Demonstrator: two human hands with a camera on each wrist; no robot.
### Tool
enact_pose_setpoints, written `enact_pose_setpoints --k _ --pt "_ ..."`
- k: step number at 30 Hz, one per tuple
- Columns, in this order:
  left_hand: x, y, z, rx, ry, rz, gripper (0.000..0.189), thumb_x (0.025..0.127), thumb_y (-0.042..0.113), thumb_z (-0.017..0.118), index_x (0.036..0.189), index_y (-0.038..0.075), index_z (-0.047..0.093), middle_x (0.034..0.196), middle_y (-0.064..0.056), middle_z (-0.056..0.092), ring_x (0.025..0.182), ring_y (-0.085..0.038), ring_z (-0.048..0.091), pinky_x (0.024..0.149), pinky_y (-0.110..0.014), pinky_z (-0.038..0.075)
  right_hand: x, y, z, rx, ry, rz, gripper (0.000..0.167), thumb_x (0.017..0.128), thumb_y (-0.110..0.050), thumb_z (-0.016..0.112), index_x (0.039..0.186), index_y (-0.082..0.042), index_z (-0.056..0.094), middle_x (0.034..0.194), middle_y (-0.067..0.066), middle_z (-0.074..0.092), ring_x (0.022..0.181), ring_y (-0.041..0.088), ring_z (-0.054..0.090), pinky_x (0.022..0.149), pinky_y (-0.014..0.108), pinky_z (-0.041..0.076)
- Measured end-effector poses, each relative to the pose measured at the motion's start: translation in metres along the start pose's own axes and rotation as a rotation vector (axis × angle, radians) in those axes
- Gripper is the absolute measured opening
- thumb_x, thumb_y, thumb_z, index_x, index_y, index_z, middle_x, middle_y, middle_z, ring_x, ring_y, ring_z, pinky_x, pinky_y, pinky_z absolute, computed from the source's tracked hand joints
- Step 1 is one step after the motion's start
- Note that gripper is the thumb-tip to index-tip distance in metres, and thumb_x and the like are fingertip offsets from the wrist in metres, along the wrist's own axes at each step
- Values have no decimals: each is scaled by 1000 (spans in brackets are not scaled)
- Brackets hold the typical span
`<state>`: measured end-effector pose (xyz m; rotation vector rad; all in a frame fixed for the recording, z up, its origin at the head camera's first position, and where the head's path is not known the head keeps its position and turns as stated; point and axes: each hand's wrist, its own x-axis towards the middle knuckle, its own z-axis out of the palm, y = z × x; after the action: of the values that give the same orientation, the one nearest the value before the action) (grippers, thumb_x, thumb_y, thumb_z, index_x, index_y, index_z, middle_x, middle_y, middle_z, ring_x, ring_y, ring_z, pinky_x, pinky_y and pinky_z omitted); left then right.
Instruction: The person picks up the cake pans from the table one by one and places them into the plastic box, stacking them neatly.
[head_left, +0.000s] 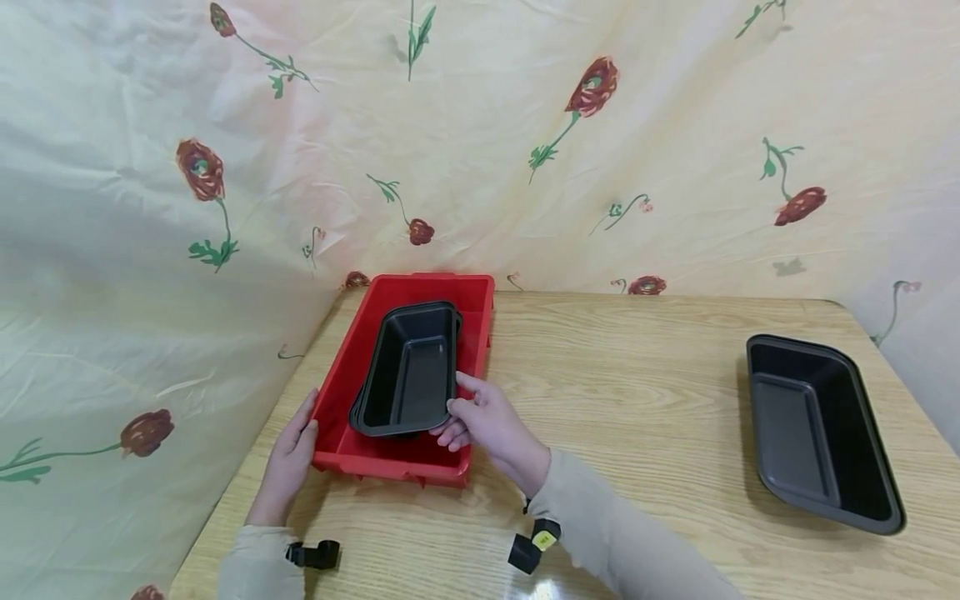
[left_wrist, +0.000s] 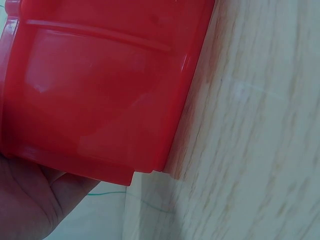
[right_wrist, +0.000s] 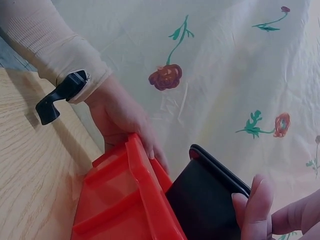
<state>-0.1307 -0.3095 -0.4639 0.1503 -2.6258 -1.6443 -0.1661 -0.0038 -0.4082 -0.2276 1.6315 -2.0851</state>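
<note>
A black loaf pan (head_left: pixel 422 379) sits tilted inside a red plastic bin (head_left: pixel 390 465), with the edges of another dark pan (head_left: pixel 356 412) peeking out from under it. At the pan's near right corner, my right hand (head_left: pixel 498 429) pinches the rim between thumb and fingers; the right wrist view shows the thumb on the black rim. My left hand (head_left: pixel 291 454) grips the bin's left wall near its front corner, fingers over the edge. In the left wrist view the palm lies against the red bin (left_wrist: pixel 90 100).
Another black loaf pan (head_left: pixel 795 433) stands apart at the right side of the wooden table (head_left: pixel 615 400). A flowered cloth (head_left: pixel 480 150) hangs behind the table and along its left side. Each wrist wears a black strap-on camera mount.
</note>
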Motion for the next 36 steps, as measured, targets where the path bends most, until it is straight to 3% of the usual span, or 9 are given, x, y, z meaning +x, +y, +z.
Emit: enact_pose_setpoints --k 9,13,16,18,36 --pt "0 1 1 -30 5 -17 52 107 19 33 157 20 20 161 -9 20 143 -34 24 109 -51 30 4 -1 7 18 29 -2 51 97 -5 50 147 -9 43 97 32 67 55 16 65 58 26 56" --pt "-1 1 1 -35 8 -1 52 107 17 33 157 15 21 160 -10 21 142 -33 25 107 -30 34 6 0 9 22 39 4 52 97 -4 50 148 -7 40 96 32 67 55 16 64 57 26 56" --pt "0 0 1 -39 9 31 51 107 14 33 156 10 21 160 -12 21 142 -32 24 97 -9 32 8 1 11 23 47 2 55 96 -3 49 150 -4 35 96 33 67 54 15 64 57 25 56" --pt "0 0 0 -44 6 42 51 106 13 33 156 10 21 160 -13 21 142 -33 24 92 -3 30 10 2 12 24 51 4 57 96 -3 49 151 -2 33 95 32 67 54 14 64 57 25 56" --pt "-2 5 -1 -26 -4 9 52 107 17 34 157 16 20 160 -9 20 143 -31 24 94 -7 30 18 1 18 48 77 38 53 97 -4 50 149 -4 36 103 34 65 57 15 65 59 26 56"
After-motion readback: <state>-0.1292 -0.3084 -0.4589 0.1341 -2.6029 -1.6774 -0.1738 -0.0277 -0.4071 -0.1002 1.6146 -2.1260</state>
